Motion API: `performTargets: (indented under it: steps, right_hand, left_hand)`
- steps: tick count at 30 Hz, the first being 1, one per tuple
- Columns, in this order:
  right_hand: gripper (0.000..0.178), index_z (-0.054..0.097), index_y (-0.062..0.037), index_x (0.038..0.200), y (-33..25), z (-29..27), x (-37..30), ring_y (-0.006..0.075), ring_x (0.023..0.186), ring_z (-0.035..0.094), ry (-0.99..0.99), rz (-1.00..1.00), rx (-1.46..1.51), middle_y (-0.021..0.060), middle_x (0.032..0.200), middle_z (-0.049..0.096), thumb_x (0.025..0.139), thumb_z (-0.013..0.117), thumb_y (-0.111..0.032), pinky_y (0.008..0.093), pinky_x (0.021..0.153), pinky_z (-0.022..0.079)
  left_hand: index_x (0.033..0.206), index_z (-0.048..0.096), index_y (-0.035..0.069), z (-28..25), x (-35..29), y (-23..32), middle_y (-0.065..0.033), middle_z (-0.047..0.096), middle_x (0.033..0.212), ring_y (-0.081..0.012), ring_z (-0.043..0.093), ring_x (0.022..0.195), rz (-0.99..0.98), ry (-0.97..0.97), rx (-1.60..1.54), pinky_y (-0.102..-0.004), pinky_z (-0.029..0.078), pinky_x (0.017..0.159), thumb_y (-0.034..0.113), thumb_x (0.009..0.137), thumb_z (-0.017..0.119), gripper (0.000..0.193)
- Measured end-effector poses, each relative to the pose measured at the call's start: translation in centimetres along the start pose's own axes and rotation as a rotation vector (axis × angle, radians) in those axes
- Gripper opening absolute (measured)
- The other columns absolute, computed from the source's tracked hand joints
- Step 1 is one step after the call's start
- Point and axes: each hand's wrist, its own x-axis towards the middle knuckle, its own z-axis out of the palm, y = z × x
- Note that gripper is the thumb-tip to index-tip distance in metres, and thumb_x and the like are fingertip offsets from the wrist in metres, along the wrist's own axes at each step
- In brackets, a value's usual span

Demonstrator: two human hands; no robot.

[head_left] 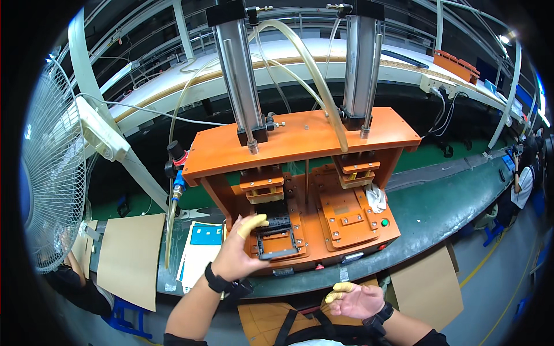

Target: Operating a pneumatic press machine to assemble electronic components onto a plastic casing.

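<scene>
My left hand [241, 251] is at the left station of an orange two-cylinder press [300, 141]. It spans the left end of a black plastic frame [278, 252], index finger at the far edge and thumb at the near edge. This frame lies on the orange fixture plate [298, 222] below the left press head [262, 187]. Close to my body, in front of the press, my right hand [360, 301] is turned palm up, fingers loosely bent and apart, holding nothing. Yellow finger cots cover some fingertips on both hands.
A white cloth [376, 199] lies beside the right fixture, above a green button [385, 222]. Papers with a blue card [205, 234] and a cardboard sheet [130, 259] are left of the press. A fan [55, 161] stands far left. Other people sit at both sides.
</scene>
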Motion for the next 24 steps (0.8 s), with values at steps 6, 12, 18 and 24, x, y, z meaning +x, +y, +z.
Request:
performTargets:
  steps: [6,12,18,24]
  right_hand:
    - [0.067,0.043,-0.0044,0.144,0.4,-1.0,-1.0,0.0259,0.109,0.051,0.076,0.003,-0.074,0.0196,0.140,0.050,0.089,0.055,-0.040,0.0384,0.094,0.035]
    - [0.064,0.042,-0.0013,0.143,-0.6,-2.2,-0.4,0.0251,0.109,0.053,0.242,0.088,-0.310,0.0194,0.137,0.052,0.090,0.057,-0.035,0.0358,0.096,0.040]
    - [0.047,0.041,0.0008,0.142,-1.4,-2.8,2.1,0.0136,0.106,0.055,0.327,0.239,-0.686,0.0126,0.132,0.056,0.100,0.049,-0.019,0.0275,0.093,0.044]
    - [0.043,0.043,0.0004,0.140,-0.7,-3.1,4.2,0.0120,0.103,0.056,0.313,0.327,-0.905,0.0112,0.130,0.058,0.101,0.047,-0.016,0.0257,0.091,0.044]
  left_hand:
    - [0.123,0.059,0.007,-1.9,1.9,-0.2,-0.0141,0.059,0.118,-0.0326,0.054,0.117,0.079,-0.184,0.208,-0.0427,0.035,0.110,0.019,0.063,0.081,0.065]
    - [0.121,0.059,0.005,-2.1,2.4,-0.5,-0.0155,0.061,0.113,-0.0334,0.057,0.110,0.079,-0.255,0.244,-0.0407,0.044,0.098,0.025,0.064,0.083,0.064]
    - [0.128,0.055,0.003,-2.0,-0.2,-0.9,-0.0182,0.055,0.129,-0.0363,0.051,0.122,0.134,-0.059,0.061,-0.0412,0.037,0.107,0.043,0.072,0.081,0.074]
    - [0.127,0.056,0.001,-1.5,-7.8,-3.5,-0.0184,0.059,0.122,-0.0358,0.050,0.122,0.025,0.145,0.179,-0.0477,0.034,0.107,0.030,0.088,0.059,0.049]
